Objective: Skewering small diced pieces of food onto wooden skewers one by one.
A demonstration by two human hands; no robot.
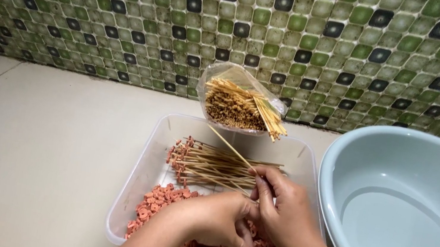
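Seen from the head camera, the right hand (283, 210) pinches a single bamboo skewer (230, 148) between thumb and fingertips, its fingers clamped on the lower end while the bare tip slants up and away toward the far left. The left hand (221, 220) sits just beside it, fingers curled downward and drawn together at the tips over the loose sausage slices (158, 200); whether a slice is actually pinched there cannot be told, since the fingers hide it.

Both hands work inside a clear plastic tub (150, 159). Just beyond the right fingertips lies a pile of filled skewers (213, 164), their pink slices bunched at the left ends. Further past the fingers, a clear bag of unused skewers (238, 105) leans on the tub's far rim. To the right of the right wrist stands a large grey basin (408, 217).

To thread well, the skewer likely wants a firm grip low down and a steady point, with each slice met through its centre so it does not split.

Both forearms come in from the bottom edge, wrists nearly touching, palms turned down.
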